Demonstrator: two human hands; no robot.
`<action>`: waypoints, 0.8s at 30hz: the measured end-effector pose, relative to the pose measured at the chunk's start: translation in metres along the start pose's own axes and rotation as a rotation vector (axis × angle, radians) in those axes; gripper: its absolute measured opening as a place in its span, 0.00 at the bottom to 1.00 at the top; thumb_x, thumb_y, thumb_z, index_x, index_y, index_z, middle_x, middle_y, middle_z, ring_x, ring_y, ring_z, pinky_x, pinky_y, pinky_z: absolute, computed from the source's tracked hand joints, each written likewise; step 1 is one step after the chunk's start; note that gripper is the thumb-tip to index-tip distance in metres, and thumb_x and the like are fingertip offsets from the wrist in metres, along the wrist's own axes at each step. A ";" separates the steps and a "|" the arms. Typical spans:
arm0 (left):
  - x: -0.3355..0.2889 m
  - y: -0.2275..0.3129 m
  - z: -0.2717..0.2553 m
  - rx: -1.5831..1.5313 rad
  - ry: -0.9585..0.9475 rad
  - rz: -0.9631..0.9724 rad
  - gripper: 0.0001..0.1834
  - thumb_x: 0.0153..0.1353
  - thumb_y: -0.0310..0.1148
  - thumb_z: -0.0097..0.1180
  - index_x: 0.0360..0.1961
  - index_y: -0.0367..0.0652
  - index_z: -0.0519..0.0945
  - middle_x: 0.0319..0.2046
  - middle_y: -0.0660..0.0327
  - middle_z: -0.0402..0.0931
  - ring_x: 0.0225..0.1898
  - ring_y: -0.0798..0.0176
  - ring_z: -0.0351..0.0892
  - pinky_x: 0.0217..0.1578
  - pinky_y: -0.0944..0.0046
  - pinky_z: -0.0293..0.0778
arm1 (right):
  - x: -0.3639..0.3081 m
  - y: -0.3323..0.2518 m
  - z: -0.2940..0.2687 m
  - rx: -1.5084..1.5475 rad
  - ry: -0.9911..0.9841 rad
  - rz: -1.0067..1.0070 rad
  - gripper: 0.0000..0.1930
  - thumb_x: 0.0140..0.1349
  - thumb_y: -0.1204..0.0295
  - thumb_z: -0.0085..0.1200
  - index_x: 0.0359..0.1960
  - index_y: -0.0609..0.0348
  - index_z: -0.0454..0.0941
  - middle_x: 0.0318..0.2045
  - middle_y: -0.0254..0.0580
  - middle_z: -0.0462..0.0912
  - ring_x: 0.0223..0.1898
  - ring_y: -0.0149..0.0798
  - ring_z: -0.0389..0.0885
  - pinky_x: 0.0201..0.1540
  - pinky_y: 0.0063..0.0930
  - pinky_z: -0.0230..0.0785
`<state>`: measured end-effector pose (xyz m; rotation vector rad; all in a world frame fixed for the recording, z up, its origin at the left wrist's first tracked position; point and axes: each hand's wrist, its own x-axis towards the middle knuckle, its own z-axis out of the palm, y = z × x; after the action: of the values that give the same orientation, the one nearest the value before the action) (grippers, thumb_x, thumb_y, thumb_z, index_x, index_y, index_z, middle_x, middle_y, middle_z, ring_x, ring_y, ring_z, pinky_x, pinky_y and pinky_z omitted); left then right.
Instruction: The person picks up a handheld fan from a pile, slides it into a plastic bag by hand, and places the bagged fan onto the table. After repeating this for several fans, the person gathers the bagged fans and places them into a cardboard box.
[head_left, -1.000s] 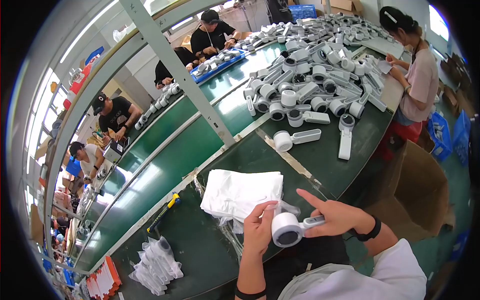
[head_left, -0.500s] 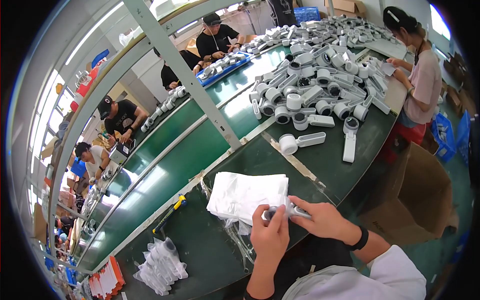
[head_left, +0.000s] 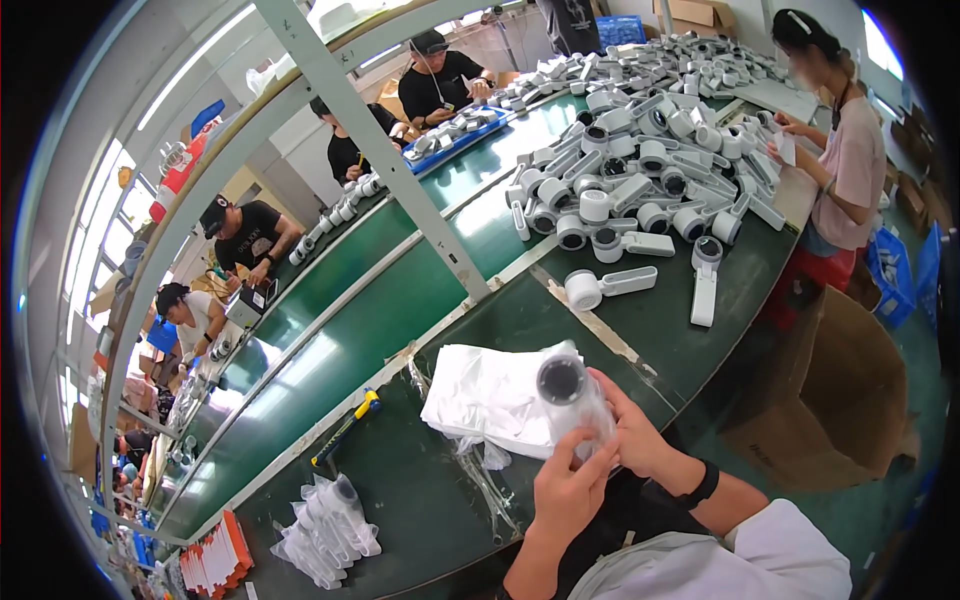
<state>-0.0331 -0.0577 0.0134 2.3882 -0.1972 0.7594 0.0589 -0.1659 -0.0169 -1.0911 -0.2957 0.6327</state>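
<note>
A white handheld device [head_left: 563, 380] with a round, dark-faced head is held upright in front of me, in a thin clear plastic bag. The fingers of my left hand [head_left: 568, 492] pinch the bagged handle from below. On the handle's other side, my right hand [head_left: 642, 432] is closed round it. Just left of and behind the device lies a stack of white plastic bags [head_left: 485, 400]. Several similar devices, bagged, lie side by side in a bundle [head_left: 328, 532] farther left on the green table [head_left: 420, 500].
A large heap of unbagged devices [head_left: 640, 170] covers the far table. A yellow-and-black tool [head_left: 345, 428] and orange-and-white cards [head_left: 218, 556] lie to the left. An open cardboard box [head_left: 830, 390] stands at the right. A co-worker [head_left: 850, 170] stands beyond it; others sit across the green belt [head_left: 400, 290].
The device has swung from lying low between my hands to upright with its head up, and the clear bag now shows round it. My right hand has shifted onto the handle.
</note>
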 end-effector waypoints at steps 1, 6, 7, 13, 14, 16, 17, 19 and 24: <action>-0.004 0.001 0.001 -0.091 -0.009 -0.042 0.15 0.52 0.25 0.66 0.42 0.48 0.85 0.43 0.59 0.75 0.19 0.66 0.70 0.22 0.69 0.69 | 0.001 0.003 -0.001 0.002 -0.001 -0.003 0.44 0.56 0.87 0.49 0.74 0.50 0.44 0.54 0.49 0.72 0.54 0.35 0.73 0.53 0.27 0.71; -0.018 0.002 0.000 -0.288 -0.032 -0.071 0.15 0.53 0.23 0.65 0.44 0.43 0.84 0.37 0.59 0.77 0.23 0.67 0.73 0.27 0.70 0.71 | 0.001 0.015 0.004 0.211 0.071 -0.006 0.24 0.68 0.72 0.50 0.66 0.55 0.62 0.51 0.38 0.77 0.46 0.30 0.78 0.48 0.25 0.73; -0.020 -0.001 -0.005 -0.366 0.046 -0.142 0.16 0.52 0.22 0.64 0.45 0.41 0.82 0.37 0.59 0.77 0.26 0.66 0.75 0.31 0.68 0.73 | -0.001 0.017 0.003 0.209 0.051 0.007 0.24 0.68 0.72 0.50 0.66 0.55 0.62 0.51 0.38 0.77 0.46 0.30 0.78 0.48 0.25 0.73; -0.030 -0.018 -0.005 -0.880 0.503 -0.740 0.23 0.59 0.23 0.60 0.55 0.37 0.70 0.42 0.60 0.77 0.42 0.67 0.76 0.47 0.67 0.72 | -0.023 0.013 0.037 0.217 -0.046 0.045 0.17 0.73 0.62 0.43 0.57 0.59 0.71 0.45 0.32 0.79 0.45 0.26 0.77 0.46 0.22 0.71; -0.027 -0.013 -0.002 -1.093 0.372 -0.869 0.20 0.62 0.25 0.58 0.55 0.37 0.71 0.42 0.61 0.77 0.41 0.68 0.76 0.46 0.68 0.72 | -0.027 0.019 0.034 0.209 -0.084 0.065 0.17 0.73 0.62 0.43 0.57 0.59 0.71 0.45 0.32 0.79 0.45 0.26 0.77 0.46 0.22 0.71; -0.032 -0.011 -0.002 -1.287 0.278 -0.989 0.17 0.65 0.27 0.55 0.55 0.38 0.71 0.43 0.62 0.77 0.41 0.70 0.75 0.45 0.68 0.72 | -0.031 0.032 0.033 0.017 -0.051 -0.085 0.17 0.73 0.63 0.45 0.55 0.61 0.73 0.44 0.33 0.80 0.44 0.25 0.77 0.43 0.20 0.70; -0.037 -0.015 -0.003 -1.326 0.328 -0.968 0.16 0.67 0.28 0.53 0.55 0.38 0.72 0.44 0.62 0.77 0.42 0.70 0.75 0.45 0.69 0.72 | -0.029 0.027 0.042 0.021 -0.092 -0.062 0.17 0.73 0.63 0.45 0.55 0.61 0.73 0.44 0.33 0.80 0.44 0.25 0.77 0.43 0.20 0.70; -0.057 -0.025 -0.018 -1.331 0.436 -0.946 0.15 0.69 0.30 0.51 0.54 0.38 0.72 0.44 0.63 0.77 0.42 0.71 0.75 0.45 0.69 0.72 | -0.029 0.005 0.065 -0.245 -0.154 -0.100 0.17 0.72 0.64 0.46 0.54 0.65 0.75 0.41 0.32 0.81 0.40 0.24 0.77 0.41 0.18 0.69; -0.099 -0.027 -0.055 -1.182 0.854 -0.952 0.16 0.71 0.32 0.47 0.58 0.43 0.69 0.48 0.61 0.75 0.48 0.65 0.76 0.50 0.63 0.75 | -0.033 0.021 0.078 -0.593 -0.300 -0.379 0.11 0.64 0.77 0.51 0.45 0.68 0.79 0.27 0.40 0.83 0.28 0.23 0.77 0.32 0.20 0.70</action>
<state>-0.1325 -0.0071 -0.0210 0.7362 0.6318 0.7595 -0.0144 -0.1228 0.0013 -1.4525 -0.9710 0.3682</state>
